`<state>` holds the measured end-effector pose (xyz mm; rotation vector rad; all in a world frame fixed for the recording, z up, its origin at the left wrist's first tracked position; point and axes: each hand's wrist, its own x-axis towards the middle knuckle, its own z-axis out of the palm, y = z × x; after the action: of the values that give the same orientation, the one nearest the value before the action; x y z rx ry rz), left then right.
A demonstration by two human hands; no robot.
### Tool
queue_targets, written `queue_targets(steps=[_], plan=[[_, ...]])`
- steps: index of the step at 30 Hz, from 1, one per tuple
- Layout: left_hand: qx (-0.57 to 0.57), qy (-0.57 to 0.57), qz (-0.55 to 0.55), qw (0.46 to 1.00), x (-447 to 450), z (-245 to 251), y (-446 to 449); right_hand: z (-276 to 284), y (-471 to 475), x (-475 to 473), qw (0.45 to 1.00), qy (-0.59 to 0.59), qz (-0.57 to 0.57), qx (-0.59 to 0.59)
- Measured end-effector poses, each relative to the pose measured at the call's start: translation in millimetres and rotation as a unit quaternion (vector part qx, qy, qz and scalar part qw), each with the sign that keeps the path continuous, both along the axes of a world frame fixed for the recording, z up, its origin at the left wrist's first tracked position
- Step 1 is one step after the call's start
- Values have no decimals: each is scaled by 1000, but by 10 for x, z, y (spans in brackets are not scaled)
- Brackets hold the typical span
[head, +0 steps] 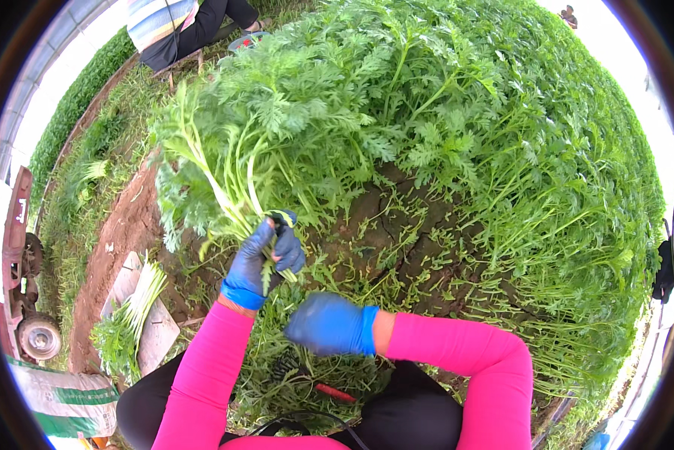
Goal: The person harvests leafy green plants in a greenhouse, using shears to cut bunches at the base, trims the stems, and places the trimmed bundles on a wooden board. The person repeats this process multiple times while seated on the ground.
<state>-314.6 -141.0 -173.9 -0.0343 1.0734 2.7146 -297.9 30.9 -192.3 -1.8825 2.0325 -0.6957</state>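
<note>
My left hand, in a blue glove, grips a bunch of leafy greens by the lower stems. The greens look like crown daisy; their leafy tops point up and left, and some cut stem ends show below my fingers. My right hand, also gloved in blue, is blurred just below and right of the bunch, apart from it. Its fingers are curled and hidden, so I cannot tell whether it holds anything. Under it, among loose leaves between my knees, lies a red handle, perhaps of a knife or sickle.
A bundle of cut greens lies across a board at left. Dense standing greens rise ahead and right, beyond trimmed stems on cracked soil. A seated co-worker, wheeled vehicle and woven sack are leftward.
</note>
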Motion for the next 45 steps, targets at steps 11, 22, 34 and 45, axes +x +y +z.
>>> queue_targets(steps=[11,22,34,45], plan=[[-16,-7,-18,1000,-934,-614,530,-1623,641,-1773,819,-185,-518,-163],[-142,-131,202,960,-1570,-1362,-340,-2269,622,-2761,727,-101,-676,-70],[-403,-10,136,905,-1221,-1354,-455,-3867,303,-3788,790,93,-606,17],[-191,-29,99,976,-1211,-848,-76,-2824,930,-3226,751,-179,-627,-107]])
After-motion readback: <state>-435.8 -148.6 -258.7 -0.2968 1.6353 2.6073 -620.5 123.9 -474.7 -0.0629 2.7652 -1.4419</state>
